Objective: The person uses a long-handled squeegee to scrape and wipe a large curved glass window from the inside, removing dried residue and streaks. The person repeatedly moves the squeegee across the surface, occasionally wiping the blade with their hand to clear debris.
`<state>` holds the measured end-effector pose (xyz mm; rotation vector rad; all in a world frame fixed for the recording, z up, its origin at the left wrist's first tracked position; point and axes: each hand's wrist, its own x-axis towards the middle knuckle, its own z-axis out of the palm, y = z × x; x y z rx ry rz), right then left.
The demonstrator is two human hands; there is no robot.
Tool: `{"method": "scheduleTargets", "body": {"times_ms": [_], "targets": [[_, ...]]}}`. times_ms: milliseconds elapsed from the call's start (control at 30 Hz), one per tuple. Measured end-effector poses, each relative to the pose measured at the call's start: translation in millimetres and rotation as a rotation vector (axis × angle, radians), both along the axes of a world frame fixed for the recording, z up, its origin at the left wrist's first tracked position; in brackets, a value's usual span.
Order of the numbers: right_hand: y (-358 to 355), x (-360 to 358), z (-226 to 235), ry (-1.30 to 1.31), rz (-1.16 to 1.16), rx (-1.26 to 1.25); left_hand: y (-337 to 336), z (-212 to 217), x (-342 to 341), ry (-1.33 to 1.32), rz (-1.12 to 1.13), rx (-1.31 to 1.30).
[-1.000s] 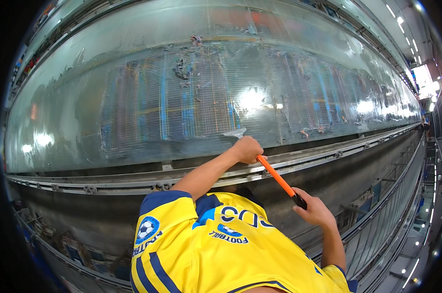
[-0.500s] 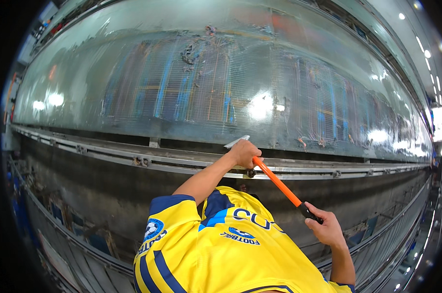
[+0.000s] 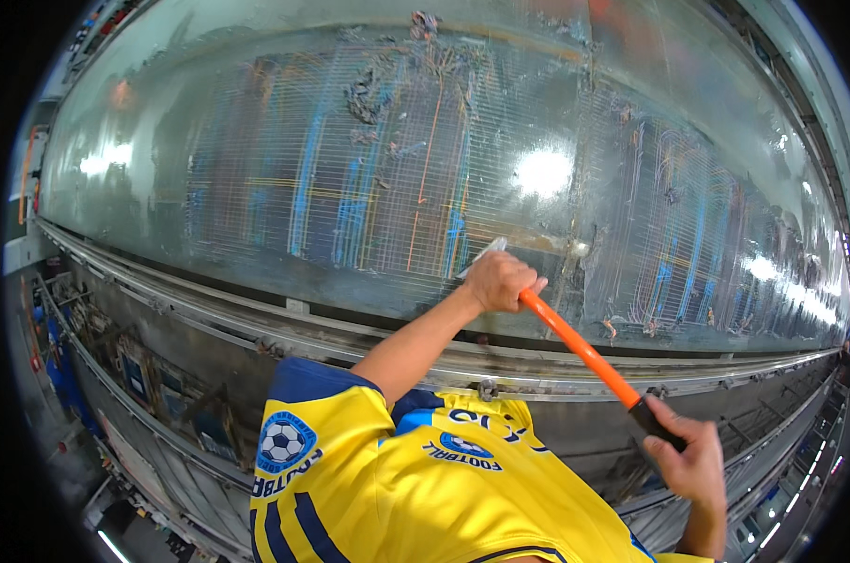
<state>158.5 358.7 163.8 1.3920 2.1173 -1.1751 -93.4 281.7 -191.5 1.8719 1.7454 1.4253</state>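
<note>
A long-handled scraper (image 3: pixel 582 345) with an orange shaft slants across in front of me. My left hand (image 3: pixel 502 281) is closed round its upper end, just behind a pale flat blade (image 3: pixel 486 253). The black grip at the lower end is in my right hand (image 3: pixel 689 452). Before me stretches a long, wet, grey-green table surface (image 3: pixel 153 178), smeared with blue, orange and purple streaks. Over it, near its close edge, I hold the blade. Whether the blade touches the surface, I cannot tell. Dark clumps of residue (image 3: pixel 370 94) lie farther in.
A metal rail (image 3: pixel 434 375) with small fittings runs along the near edge of the table. Below it is a dark gap, then metal framework (image 3: pixel 162 385) at the lower left. Bright lamp reflections (image 3: pixel 543 174) glare off the wet surface.
Both hands and the scraper have moved to the right. The blade has gone from the table's near edge to farther over the surface. My view has shifted and tilted.
</note>
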Motion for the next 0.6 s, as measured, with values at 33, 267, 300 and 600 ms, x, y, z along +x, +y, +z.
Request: {"method": "scheduleTargets", "body": {"times_ms": [33, 267, 300, 600], "targets": [[22, -13, 1, -0.008, 0.035, 0.021, 12, -1, -7, -0.003, 0.024, -0.009], [133, -119, -1, -0.042, 0.085, 0.117, 145, -10, -116, 0.049, 0.069, 0.054], [147, -132, 2, -0.063, 0.066, 0.123, 163, -13, -136, 0.068, 0.080, 0.045], [283, -230, 10, -0.148, 0.014, 0.056, 283, -20, -213, 0.045, 0.087, 0.067]]}}
